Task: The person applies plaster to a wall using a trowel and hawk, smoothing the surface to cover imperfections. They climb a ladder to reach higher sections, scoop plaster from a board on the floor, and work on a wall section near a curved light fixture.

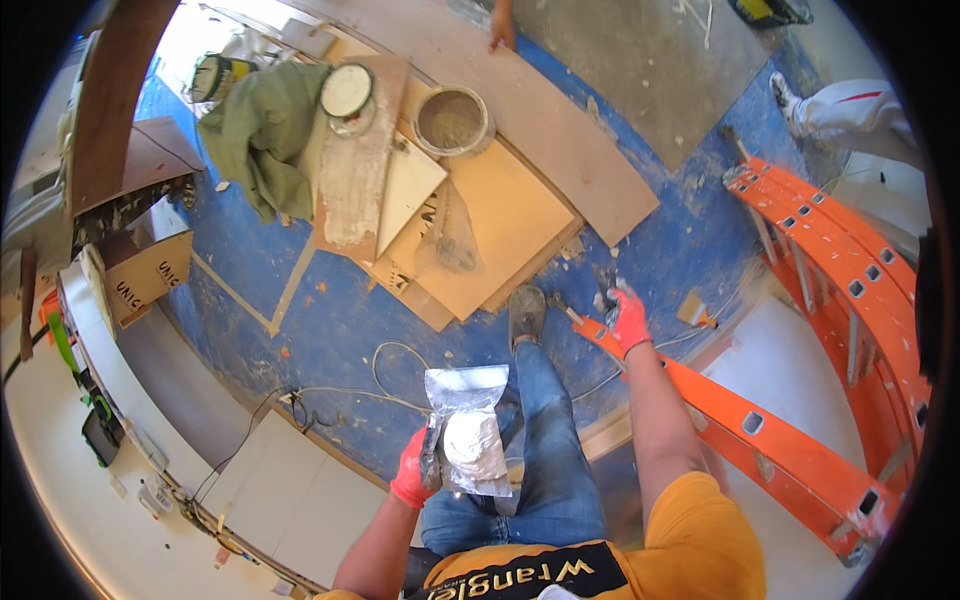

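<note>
My left hand (pixel 418 468), in a red glove with a dark palm, grips the side of a clear plastic bag (pixel 474 440) in front of my thighs. White powder or paste fills the bag's lower part; its upper end is see-through and flat. Out to the right, my right hand (pixel 625 315) wears a matching glove. Its dark fingers look apart, with nothing visible in them. Beneath that forearm runs a rail of an orange ladder (pixel 752 422).
Ahead lie stacked boards (pixel 540 205) bearing a bucket of grey-brown mix (pixel 452 122), a white-lidded tub (pixel 346 92) and a green cloth (pixel 265 130). A paintbrush (pixel 696 310) lies on the blue-covered floor (pixel 245 260). Cables cross it. Another person's hand (pixel 502 28) and leg (pixel 860 112) show beyond.
</note>
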`<state>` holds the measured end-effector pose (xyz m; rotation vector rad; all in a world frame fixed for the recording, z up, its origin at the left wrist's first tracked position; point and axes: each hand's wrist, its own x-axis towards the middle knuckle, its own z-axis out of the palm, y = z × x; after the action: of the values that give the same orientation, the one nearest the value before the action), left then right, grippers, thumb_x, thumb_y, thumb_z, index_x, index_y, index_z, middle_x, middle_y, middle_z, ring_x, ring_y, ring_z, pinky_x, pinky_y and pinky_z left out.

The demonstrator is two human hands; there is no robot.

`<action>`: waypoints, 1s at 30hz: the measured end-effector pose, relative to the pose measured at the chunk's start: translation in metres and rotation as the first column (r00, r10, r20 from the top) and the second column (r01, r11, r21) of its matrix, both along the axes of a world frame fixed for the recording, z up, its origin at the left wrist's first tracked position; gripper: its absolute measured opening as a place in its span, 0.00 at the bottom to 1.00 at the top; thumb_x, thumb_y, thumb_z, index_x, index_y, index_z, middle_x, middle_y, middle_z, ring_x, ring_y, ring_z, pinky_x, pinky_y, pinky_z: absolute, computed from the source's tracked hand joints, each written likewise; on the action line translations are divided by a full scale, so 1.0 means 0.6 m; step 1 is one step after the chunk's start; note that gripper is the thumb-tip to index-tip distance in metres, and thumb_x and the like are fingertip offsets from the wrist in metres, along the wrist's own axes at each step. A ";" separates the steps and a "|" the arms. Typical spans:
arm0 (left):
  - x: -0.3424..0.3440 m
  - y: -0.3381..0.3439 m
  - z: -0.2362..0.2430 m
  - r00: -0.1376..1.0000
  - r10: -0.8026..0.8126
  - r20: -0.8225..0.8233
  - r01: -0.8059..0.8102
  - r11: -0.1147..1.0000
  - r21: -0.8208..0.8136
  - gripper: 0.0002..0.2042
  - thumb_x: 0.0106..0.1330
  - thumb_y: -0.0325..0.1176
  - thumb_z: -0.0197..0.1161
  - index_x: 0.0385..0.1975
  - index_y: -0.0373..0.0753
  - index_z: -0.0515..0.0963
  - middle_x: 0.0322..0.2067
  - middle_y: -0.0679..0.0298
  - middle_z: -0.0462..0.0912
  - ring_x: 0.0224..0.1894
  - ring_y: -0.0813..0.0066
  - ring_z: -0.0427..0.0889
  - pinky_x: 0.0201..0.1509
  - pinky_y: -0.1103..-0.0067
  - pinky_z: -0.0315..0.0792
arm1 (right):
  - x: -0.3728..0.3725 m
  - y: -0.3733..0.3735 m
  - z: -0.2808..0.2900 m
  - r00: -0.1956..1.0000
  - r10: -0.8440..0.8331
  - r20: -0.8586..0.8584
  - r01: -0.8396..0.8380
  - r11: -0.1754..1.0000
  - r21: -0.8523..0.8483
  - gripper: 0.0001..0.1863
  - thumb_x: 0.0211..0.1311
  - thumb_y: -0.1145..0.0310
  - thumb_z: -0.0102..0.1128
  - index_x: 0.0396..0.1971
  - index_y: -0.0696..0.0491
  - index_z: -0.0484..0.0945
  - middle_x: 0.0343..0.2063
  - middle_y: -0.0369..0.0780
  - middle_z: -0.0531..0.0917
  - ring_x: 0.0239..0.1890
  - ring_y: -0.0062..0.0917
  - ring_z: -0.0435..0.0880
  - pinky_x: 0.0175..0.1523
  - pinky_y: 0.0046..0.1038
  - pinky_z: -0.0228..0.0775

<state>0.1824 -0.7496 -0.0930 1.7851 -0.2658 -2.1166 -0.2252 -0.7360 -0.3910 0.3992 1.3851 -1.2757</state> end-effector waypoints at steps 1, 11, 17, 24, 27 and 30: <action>0.006 0.005 0.019 0.998 0.059 -0.024 -0.059 0.998 -0.007 0.22 0.78 0.44 0.45 0.59 0.32 0.72 0.54 0.60 0.78 0.55 0.72 0.76 0.61 0.74 0.69 | 0.021 -0.005 0.042 0.999 -0.040 0.014 0.040 0.999 0.029 0.17 0.63 0.74 0.59 0.53 0.53 0.73 0.39 0.42 0.81 0.28 0.28 0.82 0.31 0.26 0.80; 0.032 -0.102 0.169 0.965 0.209 -0.157 -0.226 0.968 -0.105 0.22 0.75 0.49 0.49 0.59 0.39 0.71 0.52 0.60 0.79 0.49 0.65 0.80 0.51 0.66 0.75 | -0.025 -0.274 0.301 0.964 0.001 -0.265 -0.075 0.960 -0.269 0.17 0.64 0.65 0.61 0.52 0.50 0.75 0.30 0.35 0.80 0.23 0.22 0.79 0.23 0.23 0.68; 0.000 -0.241 0.153 0.944 0.248 -0.218 -0.256 0.967 -0.008 0.23 0.76 0.47 0.48 0.61 0.37 0.69 0.55 0.58 0.78 0.56 0.63 0.78 0.60 0.65 0.72 | -0.066 -0.524 0.303 0.949 0.080 -0.304 -0.155 0.960 -0.234 0.16 0.63 0.69 0.62 0.51 0.51 0.75 0.31 0.37 0.80 0.23 0.22 0.79 0.25 0.23 0.70; -0.054 -0.433 0.016 0.913 0.406 -0.039 -0.403 0.913 0.067 0.23 0.77 0.49 0.45 0.57 0.37 0.74 0.51 0.60 0.81 0.52 0.66 0.80 0.59 0.67 0.72 | -0.065 -0.869 0.136 0.711 0.363 -0.602 -0.489 0.870 -0.054 0.22 0.57 0.66 0.70 0.51 0.55 0.75 0.26 0.35 0.80 0.23 0.17 0.74 0.26 0.22 0.65; -0.048 -0.487 -0.051 0.929 0.368 0.040 -0.368 0.930 -0.006 0.24 0.77 0.49 0.45 0.58 0.36 0.73 0.53 0.59 0.80 0.55 0.65 0.78 0.62 0.66 0.70 | -0.044 -1.034 0.073 0.516 0.401 -0.757 -0.672 0.737 -0.068 0.26 0.59 0.62 0.68 0.54 0.59 0.74 0.26 0.36 0.81 0.26 0.20 0.74 0.28 0.23 0.65; -0.037 -0.517 -0.098 0.900 0.424 0.104 -0.428 0.904 0.021 0.24 0.78 0.47 0.42 0.57 0.33 0.73 0.53 0.57 0.79 0.55 0.66 0.78 0.62 0.68 0.70 | 0.004 -1.188 0.046 0.334 0.459 -0.823 -0.729 0.680 0.082 0.25 0.61 0.55 0.63 0.49 0.59 0.76 0.33 0.44 0.83 0.32 0.31 0.80 0.39 0.29 0.74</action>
<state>0.1599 -1.0597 -0.1517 1.7766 0.1416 -1.7395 -0.2229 -1.4487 -0.3637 -1.0253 1.7678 -0.9767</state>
